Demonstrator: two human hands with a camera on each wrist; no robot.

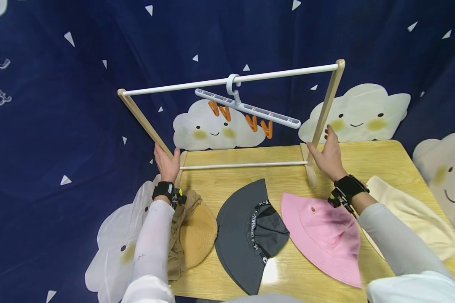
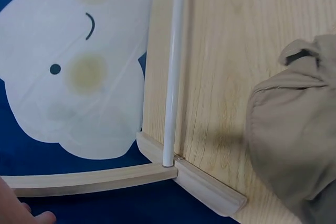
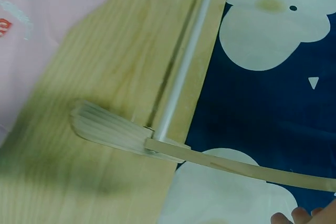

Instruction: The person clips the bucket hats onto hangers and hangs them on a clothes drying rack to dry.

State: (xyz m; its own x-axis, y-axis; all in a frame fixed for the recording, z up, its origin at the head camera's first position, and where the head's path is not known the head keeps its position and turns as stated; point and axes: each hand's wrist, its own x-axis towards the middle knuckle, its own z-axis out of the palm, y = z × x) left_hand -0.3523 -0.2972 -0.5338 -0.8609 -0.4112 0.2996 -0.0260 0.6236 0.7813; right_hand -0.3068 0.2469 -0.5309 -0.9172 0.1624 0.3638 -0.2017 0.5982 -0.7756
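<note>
A wooden clothes rack with a white top rail [image 1: 288, 73] stands on the table, a white lower bar [image 1: 246, 165] joining its feet. From the rail hangs a pale blue hanger [image 1: 265, 113] with several orange clips [image 1: 251, 123]. My left hand [image 1: 167, 165] is at the lower part of the left post [image 1: 145, 124], thumb and fingers either side of it. My right hand [image 1: 329, 158] is beside the right post [image 1: 327, 101], thumb near the wood and fingers spread. Both wrist views show fingertips at the frame's edge, close to the posts.
Along the front of the table [image 1: 368, 158] lie a brown and tan hat [image 1: 199, 235], a dark grey bucket hat [image 1: 235, 235], a pink bucket hat [image 1: 322, 235] and a cream hat [image 1: 413, 219]. A navy curtain [image 1: 60, 147] with clouds hangs behind.
</note>
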